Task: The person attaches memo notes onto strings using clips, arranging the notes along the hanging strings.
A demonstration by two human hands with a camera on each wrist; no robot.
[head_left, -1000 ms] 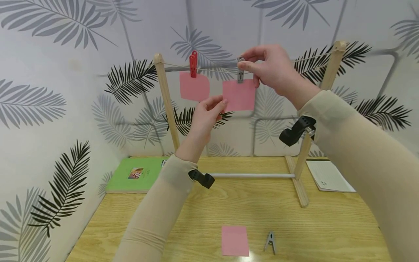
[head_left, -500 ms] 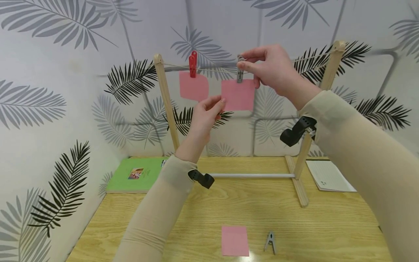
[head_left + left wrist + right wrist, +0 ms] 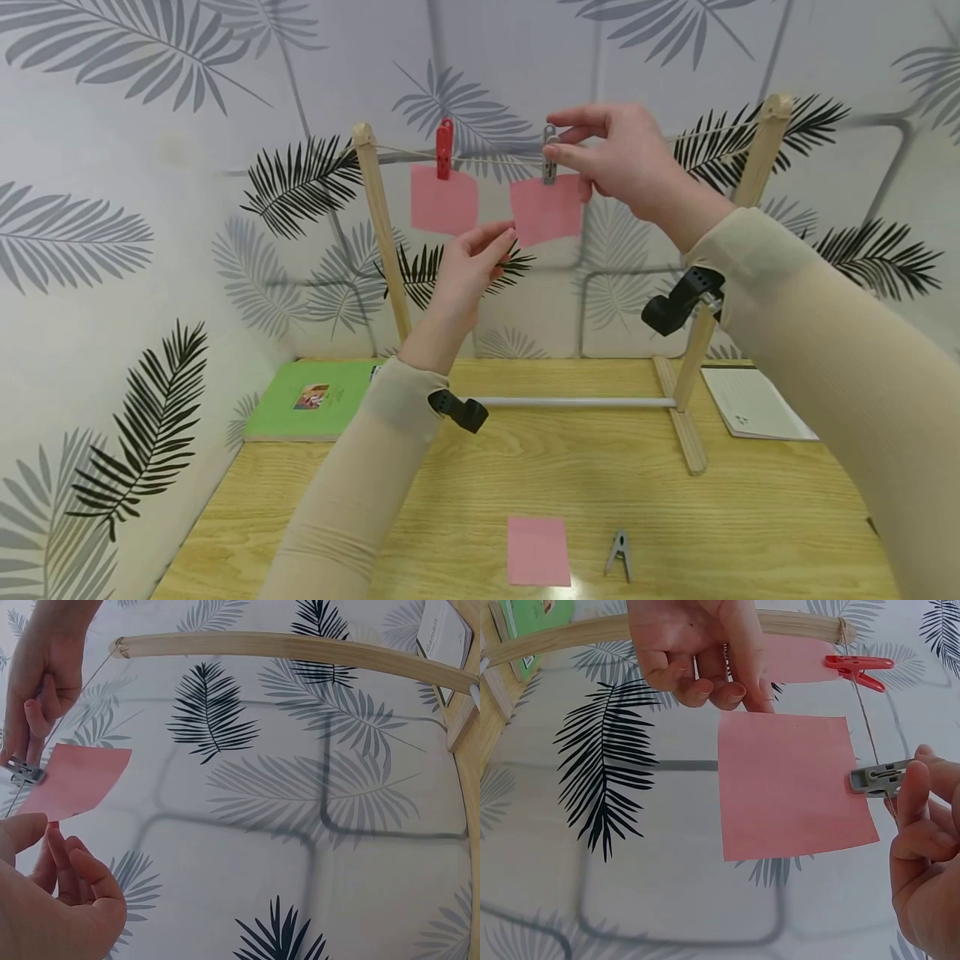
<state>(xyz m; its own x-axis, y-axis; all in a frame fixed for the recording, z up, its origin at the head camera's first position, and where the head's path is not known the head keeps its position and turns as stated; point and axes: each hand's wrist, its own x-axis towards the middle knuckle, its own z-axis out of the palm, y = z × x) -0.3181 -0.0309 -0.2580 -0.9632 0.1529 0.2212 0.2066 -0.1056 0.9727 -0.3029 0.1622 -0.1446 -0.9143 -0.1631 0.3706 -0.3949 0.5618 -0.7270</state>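
A grey clothespin point(image 3: 550, 158) sits on the line at the top edge of a square pink paper note point(image 3: 546, 210). My right hand point(image 3: 626, 154) has its thumb and fingers around the clothespin's handle end. At the note's lower left edge is my left hand point(image 3: 468, 271), its thumb and index fingertips right by the paper, fingers loosely bent. In the right wrist view, the left hand point(image 3: 705, 656) shows its fingertips at the note's corner. Left of it, a red clothespin point(image 3: 445, 150) holds another pink note point(image 3: 444, 202) on the line.
The string point(image 3: 487, 160) runs between two wooden posts point(image 3: 386, 233). On the table point(image 3: 450, 517) lie a pink note point(image 3: 538, 550) and a grey clothespin point(image 3: 619, 555). A green book point(image 3: 322, 417) lies back left, a white notepad point(image 3: 753, 404) back right.
The grey clothespin and its note have risen slightly, and the note's lower edge now slants. The left fingertips have come off the note; the right index finger has lifted a little from the clothespin.
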